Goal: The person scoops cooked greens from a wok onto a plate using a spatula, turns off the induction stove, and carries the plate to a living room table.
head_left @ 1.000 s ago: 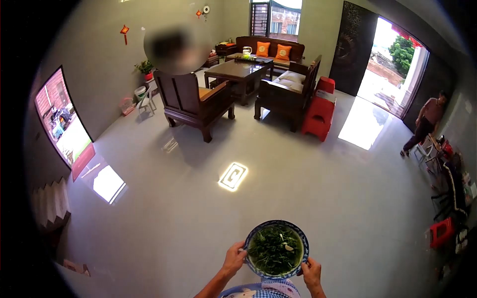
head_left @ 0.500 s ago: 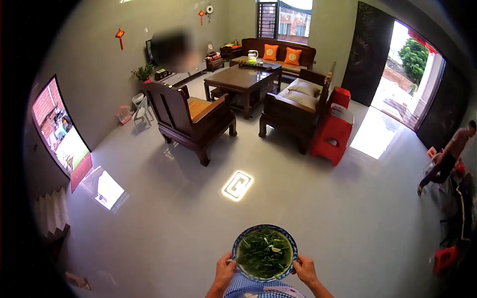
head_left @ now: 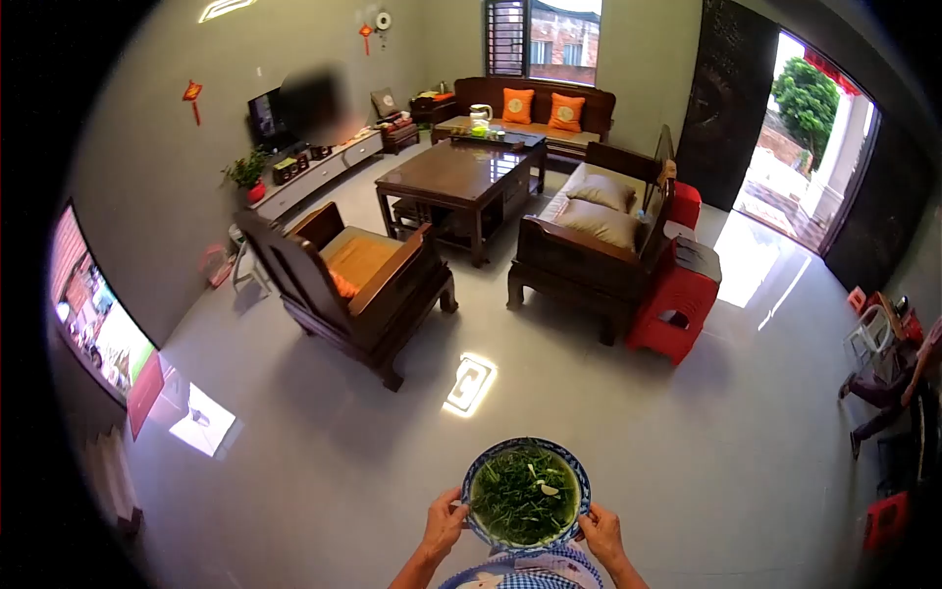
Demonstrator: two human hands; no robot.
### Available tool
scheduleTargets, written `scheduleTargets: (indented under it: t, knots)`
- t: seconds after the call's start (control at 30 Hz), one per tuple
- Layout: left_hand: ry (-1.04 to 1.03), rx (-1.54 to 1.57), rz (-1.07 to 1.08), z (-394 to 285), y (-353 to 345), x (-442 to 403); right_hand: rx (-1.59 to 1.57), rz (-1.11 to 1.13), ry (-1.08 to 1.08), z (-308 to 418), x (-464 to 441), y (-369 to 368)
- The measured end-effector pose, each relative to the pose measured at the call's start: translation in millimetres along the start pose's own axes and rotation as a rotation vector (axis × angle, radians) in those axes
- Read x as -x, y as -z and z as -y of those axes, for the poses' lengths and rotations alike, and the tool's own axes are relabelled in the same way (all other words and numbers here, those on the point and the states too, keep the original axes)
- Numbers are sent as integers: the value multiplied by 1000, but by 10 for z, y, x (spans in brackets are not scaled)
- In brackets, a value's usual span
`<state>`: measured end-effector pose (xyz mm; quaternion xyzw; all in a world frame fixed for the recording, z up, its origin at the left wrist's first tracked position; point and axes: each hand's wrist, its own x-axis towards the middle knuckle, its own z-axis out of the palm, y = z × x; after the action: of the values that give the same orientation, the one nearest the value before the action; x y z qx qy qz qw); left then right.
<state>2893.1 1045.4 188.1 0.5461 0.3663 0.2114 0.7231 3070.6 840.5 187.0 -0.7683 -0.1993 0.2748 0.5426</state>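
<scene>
A blue-and-white patterned bowl (head_left: pixel 473 525) is held level in front of my body, at the bottom middle of the head view. Cooked leafy greens (head_left: pixel 520 491) in broth fill it, with a few pale slices on top. My left hand (head_left: pixel 444 522) grips the rim on the left, and my right hand (head_left: pixel 601 535) grips it on the right. Both hands are closed on the rim, their fingers partly hidden beneath it. Below the bowl shows a blue checked apron (head_left: pixel 535 579).
A wooden armchair (head_left: pixel 343 285) stands ahead left, a wooden sofa (head_left: pixel 589 245) with red stacked stools (head_left: pixel 677 304) ahead right. A low table (head_left: pixel 451 177) lies between them. Another person (head_left: pixel 888 393) is at the right edge, near an open doorway (head_left: pixel 800 147).
The furniture appears nearer and the view has shifted forward. The bowl stays level between both hands. The person at the right has moved lower and closer in view.
</scene>
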Motion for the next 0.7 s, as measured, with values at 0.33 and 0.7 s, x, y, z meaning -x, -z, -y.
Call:
scheduleTargets:
  t: [0.33, 0.7]
  knots:
    - [4, 63, -41, -735, -338, -2133, 19, 30, 1, 791, -2236, -1]
    - [-69, 61, -147, -1577, -277, -4078, 46, 192, 31, 1836, -4638, -308]
